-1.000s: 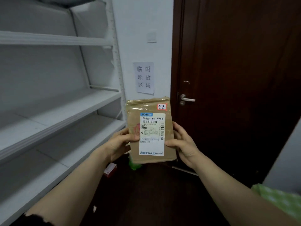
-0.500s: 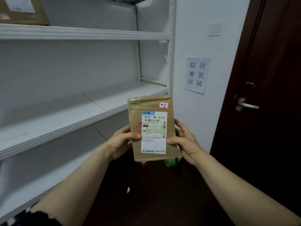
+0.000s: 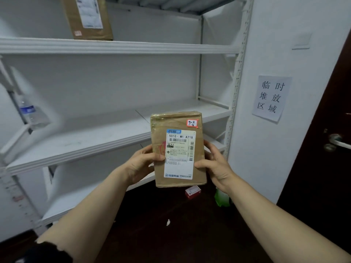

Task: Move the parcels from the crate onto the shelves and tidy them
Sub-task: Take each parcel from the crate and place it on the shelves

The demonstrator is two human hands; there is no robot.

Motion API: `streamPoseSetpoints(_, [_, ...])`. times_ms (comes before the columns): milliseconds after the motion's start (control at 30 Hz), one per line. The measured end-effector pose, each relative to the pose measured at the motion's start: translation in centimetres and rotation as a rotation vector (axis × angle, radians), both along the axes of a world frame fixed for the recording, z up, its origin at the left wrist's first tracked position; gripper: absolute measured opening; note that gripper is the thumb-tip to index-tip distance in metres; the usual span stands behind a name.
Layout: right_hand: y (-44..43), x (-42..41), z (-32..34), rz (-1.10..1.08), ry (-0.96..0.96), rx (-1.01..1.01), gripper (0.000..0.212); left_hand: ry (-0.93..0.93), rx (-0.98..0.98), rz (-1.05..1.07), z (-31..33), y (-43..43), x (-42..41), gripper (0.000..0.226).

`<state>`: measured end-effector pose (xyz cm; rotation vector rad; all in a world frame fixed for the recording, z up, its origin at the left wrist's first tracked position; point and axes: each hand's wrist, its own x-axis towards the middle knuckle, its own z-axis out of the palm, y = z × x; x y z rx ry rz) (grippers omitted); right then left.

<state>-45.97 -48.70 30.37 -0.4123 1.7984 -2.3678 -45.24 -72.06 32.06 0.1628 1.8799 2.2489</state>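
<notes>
I hold a brown taped parcel [image 3: 177, 149] upright in front of the white shelves [image 3: 114, 46]; it bears a white shipping label and a small red sticker marked 3-2-4. My left hand [image 3: 141, 164] grips its left edge with the thumb on the front. My right hand [image 3: 214, 164] grips the right edge the same way. The parcel hangs in the air before the right end of the middle shelf [image 3: 79, 141]. Another brown parcel [image 3: 88, 17] stands on the upper shelf at the left. The crate is out of view.
A water bottle [image 3: 31, 115] sits at the left end of the middle shelf. A small red box [image 3: 192, 191] and a green item [image 3: 222, 199] lie on the dark floor. A paper sign [image 3: 270, 97] hangs on the wall beside a dark door [image 3: 326, 149].
The view has turned left towards the shelves, bringing the upper-shelf parcel and the water bottle into sight. Both hands keep the same hold on the parcel.
</notes>
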Motion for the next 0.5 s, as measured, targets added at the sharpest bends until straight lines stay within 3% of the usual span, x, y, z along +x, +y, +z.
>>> streamPoseSetpoints(500, [-3.0, -1.4, 0.6, 0.124, -0.008, 0.033, 0.072, 0.004, -0.013, 0.157, 0.7, -2.4, 2.3, 0.059])
